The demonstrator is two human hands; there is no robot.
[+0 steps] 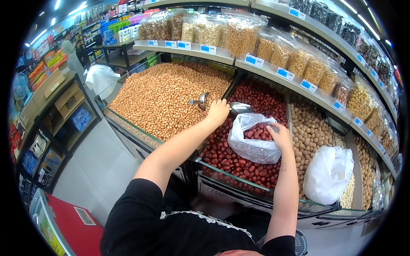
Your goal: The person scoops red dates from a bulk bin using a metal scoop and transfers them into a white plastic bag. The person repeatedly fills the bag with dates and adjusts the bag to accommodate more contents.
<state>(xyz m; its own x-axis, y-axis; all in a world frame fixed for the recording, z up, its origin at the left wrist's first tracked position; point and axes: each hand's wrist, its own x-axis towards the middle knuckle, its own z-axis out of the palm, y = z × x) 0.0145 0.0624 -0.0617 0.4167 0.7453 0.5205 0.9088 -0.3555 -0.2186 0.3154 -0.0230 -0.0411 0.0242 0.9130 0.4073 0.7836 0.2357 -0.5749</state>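
Note:
My left hand [219,112] grips the handle of a metal scoop [241,108]. The scoop's blade lies over the red dates, close to the divider beside the brown nuts. With my right hand [280,136] I hold the rim of a clear plastic bag [253,150], thumb and fingers at its right edge. Red dates [258,132] show through the bag's mouth. The bag rests on a bin of loose red dates [221,156]. A second metal scoop [203,100] lies on the heap of small brown nuts [153,96], left of my left hand.
A bin of round tan dried fruit or nuts [309,128] adjoins on the right, with a knotted white plastic bag [328,179] on it. Glass edges [237,176] front the bins. Shelves of bagged goods [243,35] overhang the back. Another person [69,51] stands far left.

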